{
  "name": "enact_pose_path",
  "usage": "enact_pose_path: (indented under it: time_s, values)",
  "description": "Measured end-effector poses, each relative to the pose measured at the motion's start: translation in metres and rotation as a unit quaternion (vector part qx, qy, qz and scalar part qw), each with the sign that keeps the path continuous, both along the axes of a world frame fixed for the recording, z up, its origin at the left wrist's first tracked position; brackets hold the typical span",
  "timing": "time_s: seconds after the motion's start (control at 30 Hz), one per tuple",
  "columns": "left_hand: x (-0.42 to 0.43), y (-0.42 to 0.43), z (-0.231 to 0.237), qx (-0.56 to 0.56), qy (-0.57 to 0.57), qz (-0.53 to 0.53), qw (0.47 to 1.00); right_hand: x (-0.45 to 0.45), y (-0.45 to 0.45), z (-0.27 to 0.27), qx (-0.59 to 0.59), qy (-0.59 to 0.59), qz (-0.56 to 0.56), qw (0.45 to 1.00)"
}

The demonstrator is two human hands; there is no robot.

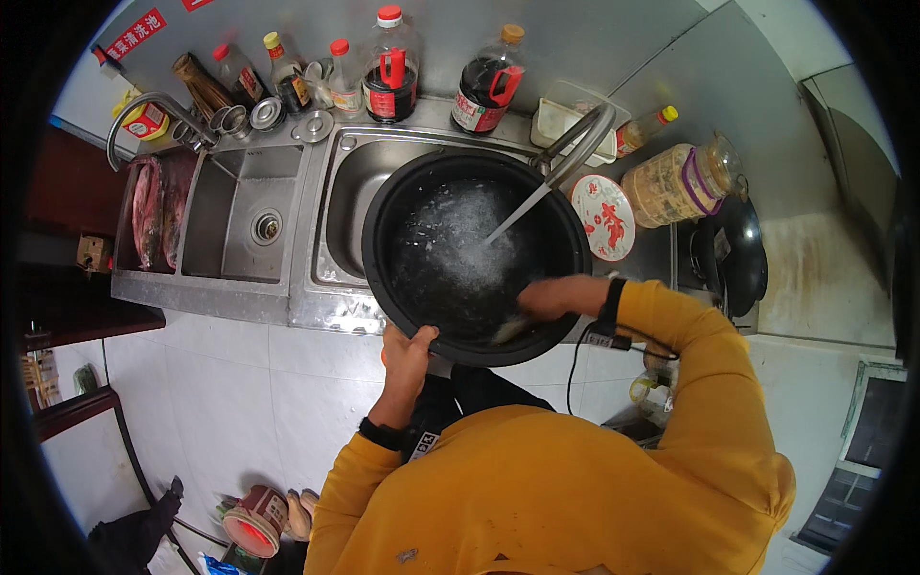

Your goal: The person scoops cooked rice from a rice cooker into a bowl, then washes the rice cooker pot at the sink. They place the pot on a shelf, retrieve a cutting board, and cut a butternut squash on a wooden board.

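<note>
A large black basin (381,287) stands over the right sink bowl (352,187) and its front rim juts past the counter. My left hand (410,357) grips that rim at the front left, thumb on top. Water (517,213) pours from a steel faucet (586,144) into the basin and foams in the middle. Inside the front right wall is my right hand (557,297), blurred by motion. By its fingers shows a blurred pale thing (512,328); whether the hand holds it is unclear.
Large soy sauce jugs (390,75) and smaller bottles (287,75) line the back ledge. Right of the basin are a patterned round lid (604,218), a big jar (672,183) and a black wok (744,244). Fish (147,215) lie in the far-left compartment. A bucket (255,521) stands on the floor.
</note>
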State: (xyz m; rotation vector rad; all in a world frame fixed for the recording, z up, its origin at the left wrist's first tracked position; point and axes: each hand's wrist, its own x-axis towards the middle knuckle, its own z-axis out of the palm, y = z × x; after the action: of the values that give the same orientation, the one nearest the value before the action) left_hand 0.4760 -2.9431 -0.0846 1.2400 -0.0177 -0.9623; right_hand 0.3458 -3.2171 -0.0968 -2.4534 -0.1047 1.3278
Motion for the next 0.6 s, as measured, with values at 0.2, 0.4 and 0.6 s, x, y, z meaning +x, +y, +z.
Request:
enact_pose_path:
  time_s: [0.2,0.4,0.6]
  values:
    - [0.002,0.010,0.004,-0.014,-0.003,-0.022,1.000,0.040,-0.099,0.005,-0.287,-0.306,0.197,0.886]
    - [0.000,0.008,0.009,-0.006,0.023,-0.002,1.000,0.057,-0.109,-0.008,-0.318,-0.451,0.229,0.802]
    - [-0.008,-0.001,0.012,-0.027,0.033,0.050,0.998,-0.008,-0.038,0.029,-0.197,-0.029,0.090,0.976]
